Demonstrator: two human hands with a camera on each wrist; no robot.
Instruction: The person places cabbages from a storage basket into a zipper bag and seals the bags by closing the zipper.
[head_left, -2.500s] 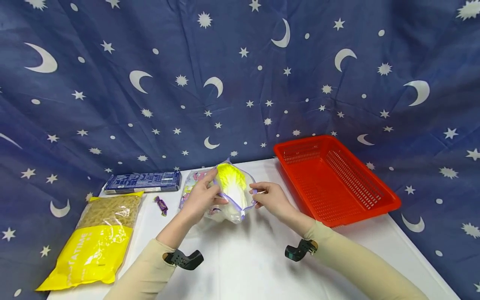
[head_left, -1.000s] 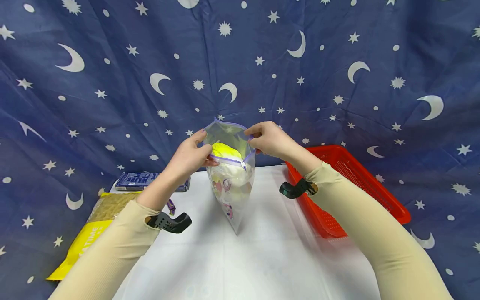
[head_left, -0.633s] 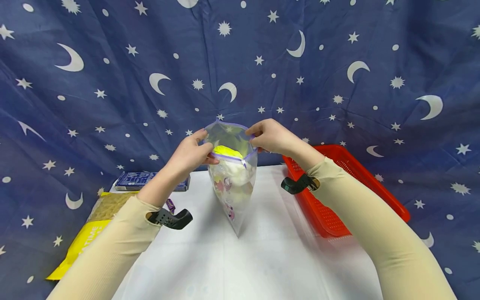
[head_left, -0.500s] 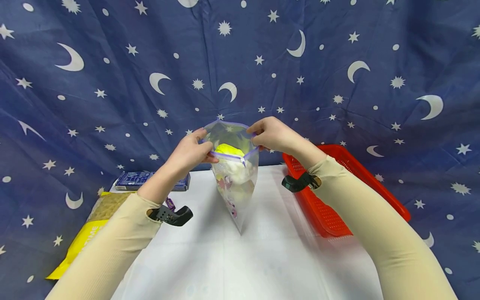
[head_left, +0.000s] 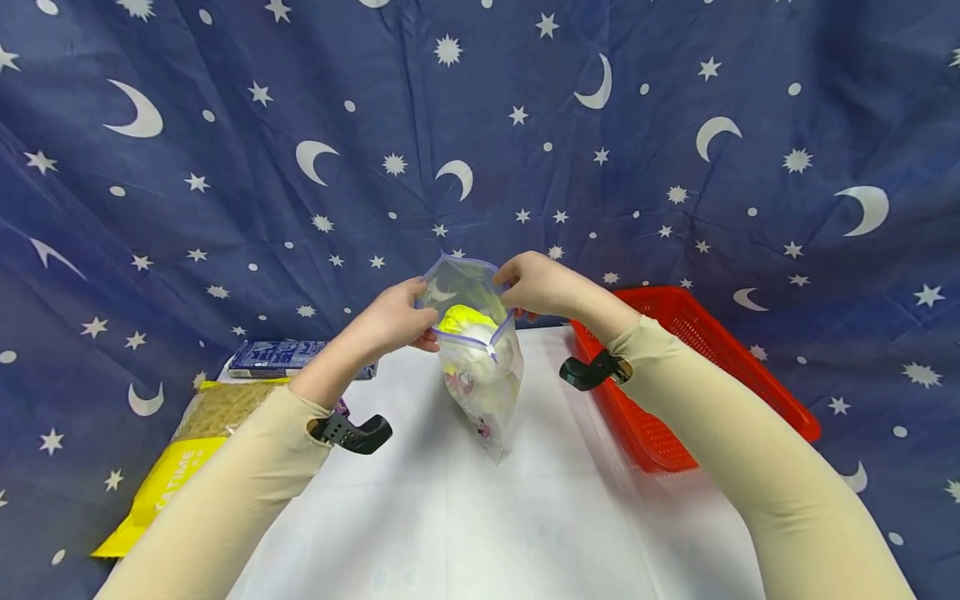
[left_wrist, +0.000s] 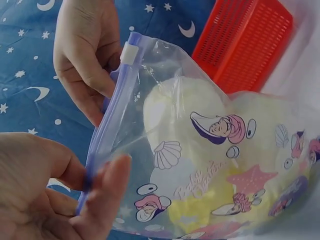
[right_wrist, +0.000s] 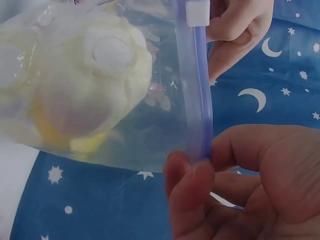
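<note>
A clear zip bag (head_left: pixel 480 375) with a purple slider seal and printed shells and cartoon figures hangs mouth-up over the table. Yellow and white leafy contents, like napa cabbage (head_left: pixel 463 319), show through its gaping mouth. My left hand (head_left: pixel 396 321) pinches the left side of the rim between thumb and fingers. On the opposite side, my right hand (head_left: pixel 542 287) pinches the rim too. The white slider (left_wrist: pixel 129 54) sits at one end of the seal in the left wrist view. Whether the bag's lower corner touches the table cannot be told.
A red perforated basket (head_left: pixel 652 433) stands at the right, partly behind the right arm. At the left lie a yellow pasta bag (head_left: pixel 176 471), a flat blue package (head_left: pixel 273 357) and a mostly hidden purple-wrapped candy (head_left: pixel 341 407). A star-patterned curtain (head_left: pixel 480 108) hangs behind the white table (head_left: pixel 480 525).
Both hands have raised the bag from lying on the table to hanging upright. Over the last half second it has dropped slightly and shifted right, its lower corner now crumpled.
</note>
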